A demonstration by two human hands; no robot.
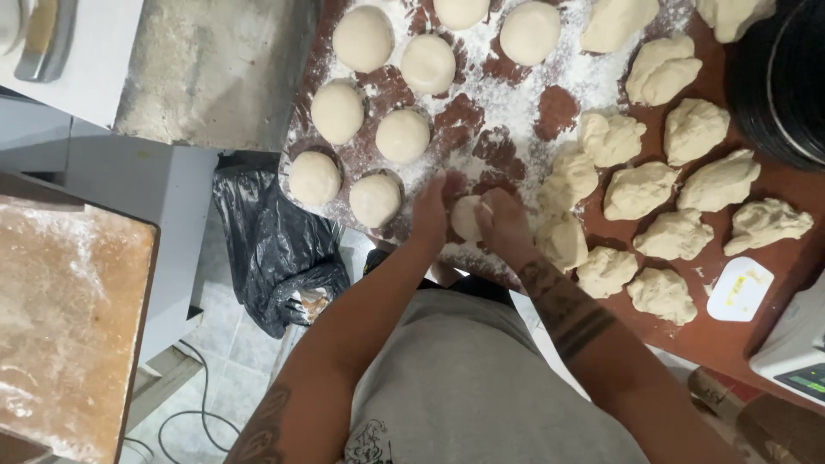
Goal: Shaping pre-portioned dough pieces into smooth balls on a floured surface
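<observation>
My left hand [432,210] and my right hand [503,225] cup one pale dough piece [466,218] between them at the near edge of a floured brown table [516,103]. To the left of my hands sit several smooth round dough balls [375,200] in rows. Rough, unshaped dough lumps [639,191] lie to the right of my hands, the nearest [562,241] almost touching my right hand.
A white plastic scraper [739,290] lies at the table's right, near a white scale [795,348]. A dark round container [782,77] stands at the far right. A black bag [273,249] hangs below the table's left edge. A floured wooden board [69,318] stands at left.
</observation>
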